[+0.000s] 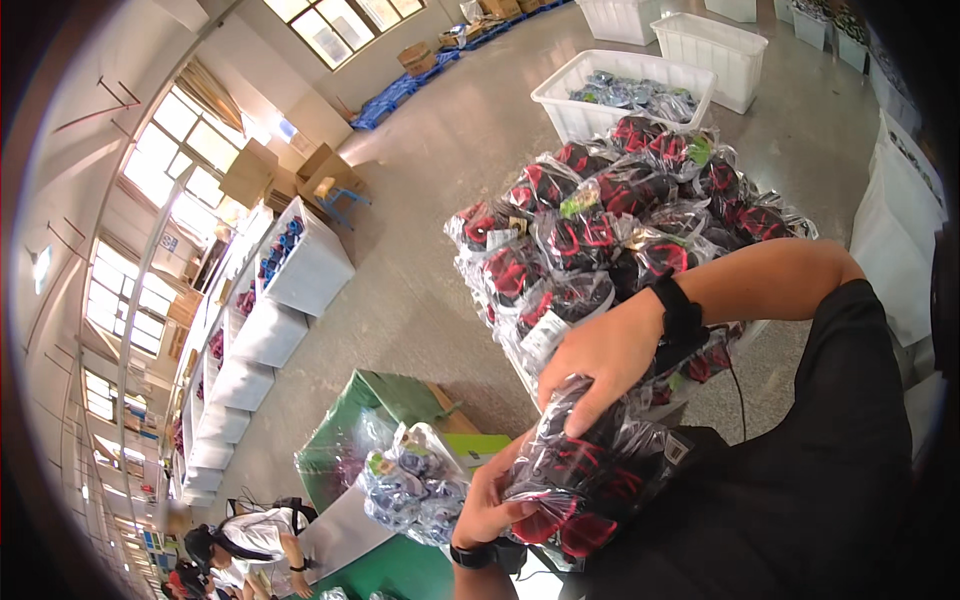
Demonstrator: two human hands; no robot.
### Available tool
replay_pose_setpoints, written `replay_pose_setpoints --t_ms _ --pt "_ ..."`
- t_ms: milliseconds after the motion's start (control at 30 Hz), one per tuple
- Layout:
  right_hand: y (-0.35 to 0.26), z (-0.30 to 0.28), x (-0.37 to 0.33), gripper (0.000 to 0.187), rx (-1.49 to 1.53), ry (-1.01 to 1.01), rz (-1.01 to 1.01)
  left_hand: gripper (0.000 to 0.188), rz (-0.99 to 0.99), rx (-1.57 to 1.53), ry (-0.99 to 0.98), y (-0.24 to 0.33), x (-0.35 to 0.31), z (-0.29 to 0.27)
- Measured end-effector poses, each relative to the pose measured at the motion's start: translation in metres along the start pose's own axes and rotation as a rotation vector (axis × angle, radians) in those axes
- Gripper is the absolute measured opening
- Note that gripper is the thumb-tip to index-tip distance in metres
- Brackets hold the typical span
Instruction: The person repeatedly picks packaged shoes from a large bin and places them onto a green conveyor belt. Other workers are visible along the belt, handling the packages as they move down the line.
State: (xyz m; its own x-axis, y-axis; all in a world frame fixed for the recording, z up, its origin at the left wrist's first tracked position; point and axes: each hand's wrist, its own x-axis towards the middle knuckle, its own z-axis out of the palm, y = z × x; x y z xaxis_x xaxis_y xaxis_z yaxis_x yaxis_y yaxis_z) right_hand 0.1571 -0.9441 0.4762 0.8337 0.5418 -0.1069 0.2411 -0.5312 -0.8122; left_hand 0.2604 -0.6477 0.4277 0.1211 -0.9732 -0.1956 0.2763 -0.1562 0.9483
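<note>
Against my body I hold clear plastic bags of black-and-red shoes [590, 480]. My left hand [490, 508] grips them from the left, its thumb on the plastic and its other fingers partly hidden. Over the top lies my right hand [603, 362], its fingers curled down onto the wrapping. Right behind it, a large heap of similar black-and-red shoes [575, 240] in clear bags rises above a white bin. Left of my left hand, bagged pale-blue shoes [415, 485] sit by a green-lined box [350, 425].
A white bin [560, 105] with bluish bagged goods stands behind the heap, with more white bins [715, 60] beyond. A row of white bins [270, 335] runs along the left. A person in a white top [255, 535] works at the green table [400, 570] lower left.
</note>
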Motion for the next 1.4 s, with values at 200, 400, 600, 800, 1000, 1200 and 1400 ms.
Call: replay_pose_setpoints --t_ms 200,400,600,800,1000,1200,1400 --pt "0.005 -0.034 -0.005 0.056 0.032 0.104 -0.045 0.094 0.21 -0.129 0.185 -0.004 0.016 0.005" --pt "0.065 -0.13 -0.004 0.042 0.011 0.504 0.043 0.055 0.388 -0.218 0.727 -0.046 -0.01 -0.016" --pt "0.186 -0.19 0.012 0.027 0.671 0.929 0.308 0.05 0.137 -0.421 1.184 -0.15 -0.083 -0.027" --pt "0.302 -0.192 0.059 0.019 1.015 1.294 0.406 0.045 -0.062 -0.271 1.527 -0.254 -0.154 0.008" --pt "0.375 -0.174 0.058 0.01 0.987 1.2 0.738 0.045 -0.148 -0.303 1.587 -0.359 -0.204 0.026" --pt "0.391 -0.179 0.054 0.016 0.75 1.189 0.896 0.049 -0.18 -0.342 1.57 -0.397 -0.22 0.035" --pt "0.396 -0.19 0.051 0.016 0.731 1.181 0.798 0.051 -0.176 -0.253 1.5 -0.391 -0.231 0.02"
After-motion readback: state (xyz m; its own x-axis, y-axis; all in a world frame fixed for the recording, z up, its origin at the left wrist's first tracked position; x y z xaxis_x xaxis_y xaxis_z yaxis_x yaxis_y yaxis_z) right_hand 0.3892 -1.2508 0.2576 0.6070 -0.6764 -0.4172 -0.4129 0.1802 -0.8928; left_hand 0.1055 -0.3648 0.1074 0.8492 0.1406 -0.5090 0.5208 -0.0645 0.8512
